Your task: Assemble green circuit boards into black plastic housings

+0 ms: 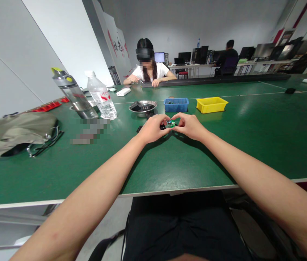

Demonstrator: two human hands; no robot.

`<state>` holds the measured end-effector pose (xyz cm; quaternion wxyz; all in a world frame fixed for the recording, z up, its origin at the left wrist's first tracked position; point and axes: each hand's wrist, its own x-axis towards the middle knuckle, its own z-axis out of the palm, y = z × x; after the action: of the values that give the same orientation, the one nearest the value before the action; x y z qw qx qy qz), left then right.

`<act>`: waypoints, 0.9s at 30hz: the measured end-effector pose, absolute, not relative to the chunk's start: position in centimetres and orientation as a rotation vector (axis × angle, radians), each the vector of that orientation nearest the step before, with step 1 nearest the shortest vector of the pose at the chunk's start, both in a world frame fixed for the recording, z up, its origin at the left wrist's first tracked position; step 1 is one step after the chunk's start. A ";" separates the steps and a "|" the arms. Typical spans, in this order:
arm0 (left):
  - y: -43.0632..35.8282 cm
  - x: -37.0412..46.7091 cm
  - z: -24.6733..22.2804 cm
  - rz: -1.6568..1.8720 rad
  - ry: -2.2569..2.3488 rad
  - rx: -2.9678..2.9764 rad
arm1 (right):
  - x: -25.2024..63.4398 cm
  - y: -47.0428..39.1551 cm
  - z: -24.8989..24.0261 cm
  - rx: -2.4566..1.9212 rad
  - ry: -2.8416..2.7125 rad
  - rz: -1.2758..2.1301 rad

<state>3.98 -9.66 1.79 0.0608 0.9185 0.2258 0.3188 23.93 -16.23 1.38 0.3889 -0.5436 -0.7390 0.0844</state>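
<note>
A small green circuit board [171, 124] is held between my two hands, just above the green table [175, 170]. My left hand [155, 128] grips its left side with thumb and fingers, and my right hand [190, 125] pinches the right side. Dark parts lie on the table by my left hand, partly hidden by it. Behind that hand stands a metal bowl [143, 113] with black pieces in it. Beyond the board is a blue bin [176, 106] holding small parts. Farther right sits a yellow bin [212, 105].
On the left stand a grey sports bottle [79, 99] and a clear water bottle [103, 98]. A grey-green bag [20, 132] lies at the far left. A white box-shaped device [123, 92] rests farther back. Across the table sits a person [153, 70] wearing a headset.
</note>
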 end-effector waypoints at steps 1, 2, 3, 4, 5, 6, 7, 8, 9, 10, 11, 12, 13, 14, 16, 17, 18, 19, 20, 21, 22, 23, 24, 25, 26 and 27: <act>-9.7 4.0 1.8 0.963 0.683 2.781 | 23.9 -16.2 1.4 -1.382 -1.883 0.217; -9.7 4.0 1.8 0.962 0.684 2.782 | 23.9 -16.3 1.4 -1.383 -1.886 0.220; -9.7 3.9 1.8 0.959 0.684 2.783 | 23.9 -16.3 1.4 -1.383 -1.890 0.222; -9.7 3.9 1.8 0.958 0.685 2.785 | 23.9 -16.3 1.4 -1.384 -1.893 0.223; -9.7 3.9 1.8 0.956 0.686 2.786 | 23.9 -16.3 1.4 -1.385 -1.896 0.223; -9.7 3.9 1.8 0.954 0.687 2.788 | 23.9 -16.3 1.4 -1.387 -1.897 0.222; -9.7 3.9 1.8 0.950 0.688 2.790 | 23.9 -16.3 1.4 -1.391 -1.897 0.220; -9.7 3.9 1.8 0.945 0.689 2.793 | 23.9 -16.3 1.4 -1.396 -1.895 0.216; -9.6 3.9 1.8 0.940 0.691 2.798 | 23.8 -16.3 1.4 -1.404 -1.891 0.211; -9.6 3.9 1.8 0.936 0.696 2.802 | 23.8 -16.2 1.3 -1.415 -1.882 0.203; -9.6 3.9 1.9 0.933 0.703 2.807 | 23.8 -16.2 1.3 -1.430 -1.869 0.191; -9.5 3.9 1.9 0.929 0.714 2.811 | 23.8 -16.1 1.3 -1.449 -1.849 0.175; -9.4 3.9 1.9 0.924 0.728 2.815 | 23.9 -16.0 1.3 -1.472 -1.823 0.154; -9.4 3.8 1.8 0.914 0.742 2.820 | 24.1 -15.9 1.3 -1.499 -1.790 0.130; -9.2 3.7 1.7 0.876 0.768 2.831 | 24.6 -15.6 1.2 -1.561 -1.712 0.079; -9.1 3.6 1.6 0.850 0.780 2.838 | 24.9 -15.4 1.2 -1.593 -1.673 0.055; -9.0 3.6 1.5 0.820 0.790 2.846 | 25.3 -15.2 1.1 -1.625 -1.637 0.035; -9.0 3.6 1.3 0.789 0.799 2.854 | 25.6 -15.0 0.9 -1.658 -1.605 0.018; -9.0 3.5 1.2 0.757 0.806 2.861 | 26.0 -14.8 0.7 -1.689 -1.578 0.006; -9.0 3.6 1.1 0.726 0.812 2.868 | 26.4 -14.6 0.5 -1.719 -1.557 -0.003; -9.0 3.6 0.9 0.697 0.815 2.874 | 26.7 -14.4 0.2 -1.748 -1.542 -0.007; -9.0 3.6 0.8 0.669 0.817 2.879 | 27.0 -14.2 -0.1 -1.773 -1.532 -0.008; -9.1 3.6 0.7 0.645 0.818 2.883 | 27.2 -14.0 -0.4 -1.795 -1.527 -0.006; -9.1 3.7 0.7 0.625 0.819 2.887 | 27.4 -13.9 -0.6 -1.814 -1.527 -0.002; -9.1 3.7 0.6 0.608 0.820 2.889 | 27.5 -13.8 -0.8 -1.830 -1.529 0.004; -9.1 3.7 0.6 0.597 0.819 2.890 | 27.6 -13.7 -1.0 -1.842 -1.533 0.011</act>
<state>3.73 -9.12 0.61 0.0392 0.9429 0.2673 0.1949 27.57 -13.68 -0.98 0.3638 -0.7160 -0.5959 0.0042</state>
